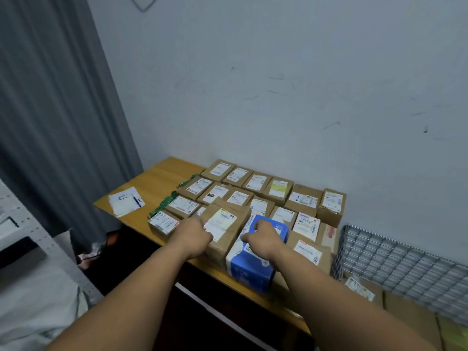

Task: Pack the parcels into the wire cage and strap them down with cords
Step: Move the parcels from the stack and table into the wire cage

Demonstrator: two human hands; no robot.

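Where the parcels lie: small brown labelled parcels (257,182) sit in close rows on the wooden table (162,178), back against the wall (278,84); a big brown parcel (225,231) and a blue-and-white pack (249,264) stand at the near edge, touching each other
Left hand: my left hand (193,235) has its fingers curled over the big brown parcel's left edge, gripping it
Right hand: my right hand (263,239) grips the top of the blue-and-white pack; my hands are apart, one parcel each
Wire cage: the wire cage (395,259) stands just beside the table's right end; brown boxes (405,315) lie low before its mesh (whether inside it, I cannot tell)
Cords: green cords (164,203) lie on the table just left of the rows
Paper: a white sheet (124,205) with a pen (137,201) on it lies near the table's left corner
Curtain: a grey curtain (50,122) hangs at my left
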